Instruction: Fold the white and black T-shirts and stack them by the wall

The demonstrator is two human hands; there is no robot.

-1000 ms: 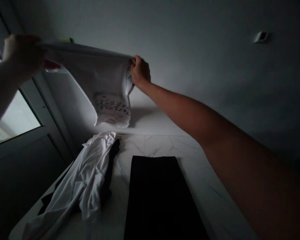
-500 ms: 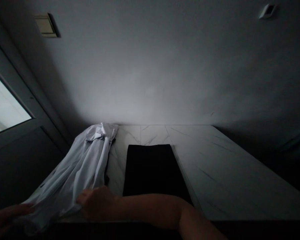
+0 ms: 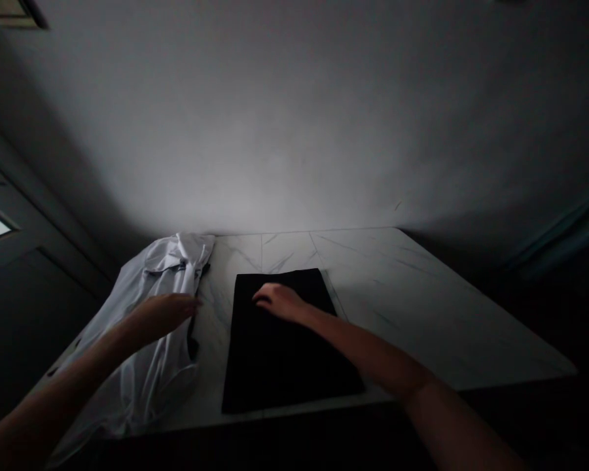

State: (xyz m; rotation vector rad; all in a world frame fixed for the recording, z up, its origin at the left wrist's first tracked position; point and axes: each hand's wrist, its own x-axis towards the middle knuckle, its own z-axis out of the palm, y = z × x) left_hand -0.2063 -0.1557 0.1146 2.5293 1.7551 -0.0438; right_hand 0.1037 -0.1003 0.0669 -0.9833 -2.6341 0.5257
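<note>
A white garment (image 3: 164, 340), perhaps a shirt, lies spread lengthwise on the left of the table, its near end reaching past the front edge. Over its right side passes my left hand (image 3: 169, 309), fingers stretched toward the middle and holding nothing. A black flat rectangular piece (image 3: 275, 360) rests beside the garment; the dark hides whether it is cloth or a board. Above its upper part is my right hand (image 3: 276, 299), empty, with the fingers loosely bent and apart. Whether that hand touches the black surface I cannot tell.
A marble-patterned tabletop (image 3: 402, 314) stands against a grey wall (image 3: 285, 131). On the left is a grey door (image 3: 34, 288) with a bright pane. Teal fabric (image 3: 554, 235) shows dimly at the far right. Light is low.
Both hands have let go of the white garment's near end. My left hand has moved forward and right, and my right hand has come over the black piece. The view has shifted.
</note>
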